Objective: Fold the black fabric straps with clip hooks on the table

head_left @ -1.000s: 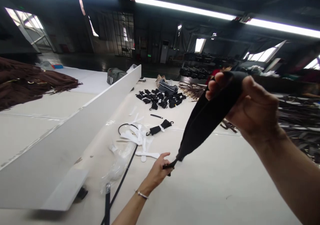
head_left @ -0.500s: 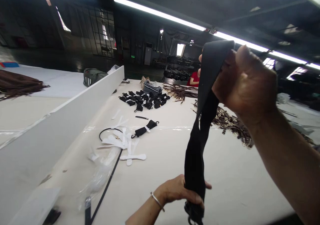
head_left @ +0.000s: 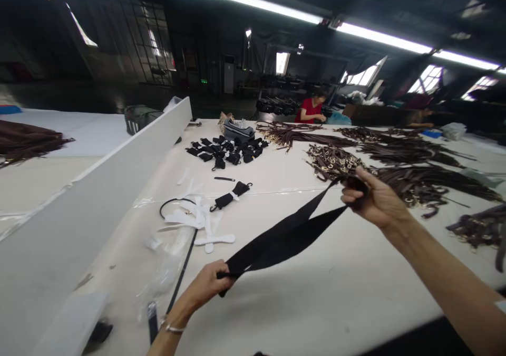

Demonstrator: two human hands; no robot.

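A wide black webbing strap (head_left: 276,240) stretches in a doubled loop between my hands above the white table (head_left: 316,303). My left hand (head_left: 209,282), with a bracelet at the wrist, grips its lower left end. At the upper right, my right hand (head_left: 373,198) is closed around the strap's other end, with the fold at the fingers. Left of the strap lies a bundled black strap (head_left: 231,196) with hooks and a white band around it. Beside that are white plastic ties (head_left: 201,216), one lying apart in a cross shape.
Several bundled black straps (head_left: 227,150) lie farther back by a grey pouch (head_left: 239,131). Brown straps with metal clasps (head_left: 336,161) spread along the right. A low white partition (head_left: 130,155) borders the left. A person in red (head_left: 310,111) sits beyond the table.
My right hand has come down and outward, and my left hand has moved left and up. The strap has gone from hanging nearly upright to a long slant between them.
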